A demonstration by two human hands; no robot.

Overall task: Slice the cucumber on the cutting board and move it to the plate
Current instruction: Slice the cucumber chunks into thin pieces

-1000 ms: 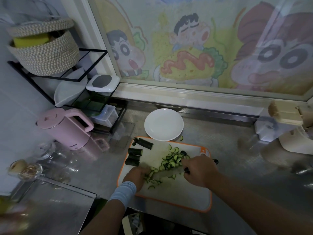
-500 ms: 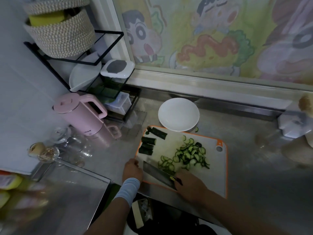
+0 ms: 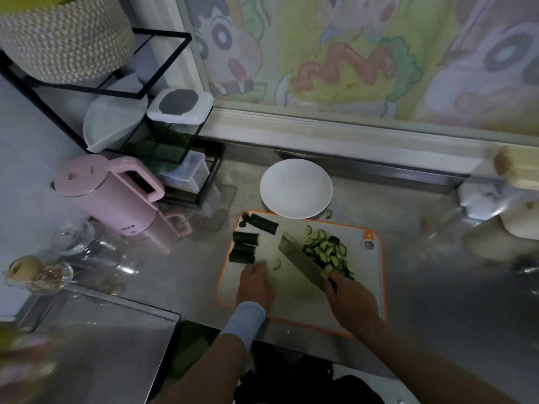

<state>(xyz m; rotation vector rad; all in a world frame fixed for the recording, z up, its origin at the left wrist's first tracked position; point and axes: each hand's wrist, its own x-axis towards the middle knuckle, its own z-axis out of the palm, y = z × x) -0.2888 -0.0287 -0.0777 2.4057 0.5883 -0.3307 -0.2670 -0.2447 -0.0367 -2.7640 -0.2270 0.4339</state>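
Observation:
A white cutting board (image 3: 367, 275) with an orange rim lies on the steel counter. Several dark uncut cucumber chunks (image 3: 245, 244) sit at its far left. A heap of thin cucumber slices (image 3: 328, 249) lies right of centre, and one loose slice (image 3: 276, 263) lies near my left hand. My right hand (image 3: 351, 301) grips a cleaver (image 3: 302, 259), its blade slanting against the left side of the heap. My left hand (image 3: 255, 282) rests flat on the board, holding nothing. The white plate (image 3: 296, 188) stands bare just behind the board.
A pink kettle (image 3: 113, 196) and a black wire rack (image 3: 140, 118) with containers stand to the left. Glass jars (image 3: 43, 275) sit at the near left. One stray slice (image 3: 329, 213) lies on the counter by the plate. Pale objects (image 3: 513, 205) crowd the right edge.
The cleaver moved from the board's near edge up to the left side of the heap, and the slices are gathered more to the right. My left hand stayed on the board's near left.

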